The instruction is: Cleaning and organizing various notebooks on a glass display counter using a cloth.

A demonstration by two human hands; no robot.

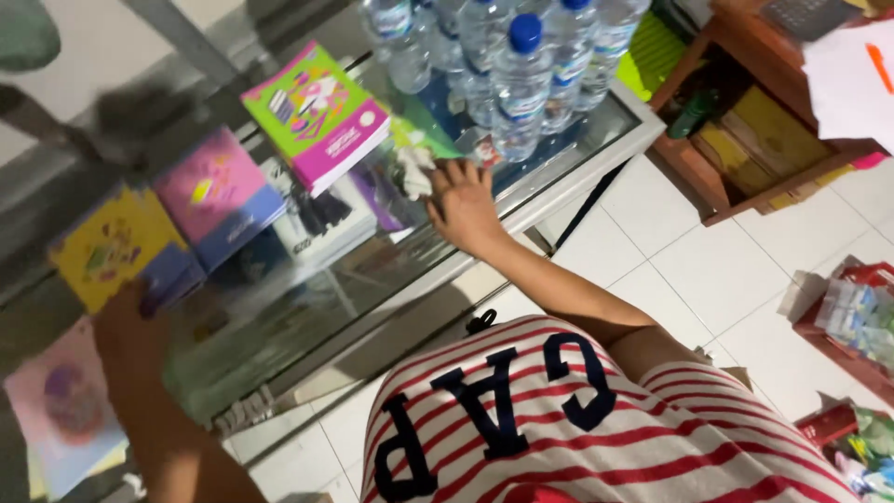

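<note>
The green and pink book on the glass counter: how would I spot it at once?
Start at the glass counter and the cluster of water bottles at its far end. Just beside them, near the person's right hand, lies the book. Its bright green cover with a magenta edge marks it out from the pink and yellow ones further along.

Single head-worn view, tilted and looking steeply down past the wearer's striped shirt (596, 419) onto the glass worktop (559, 191) at arm's reach, close above both hands, white tiled floor (726, 270) to the right, no second view to overlap
</note>
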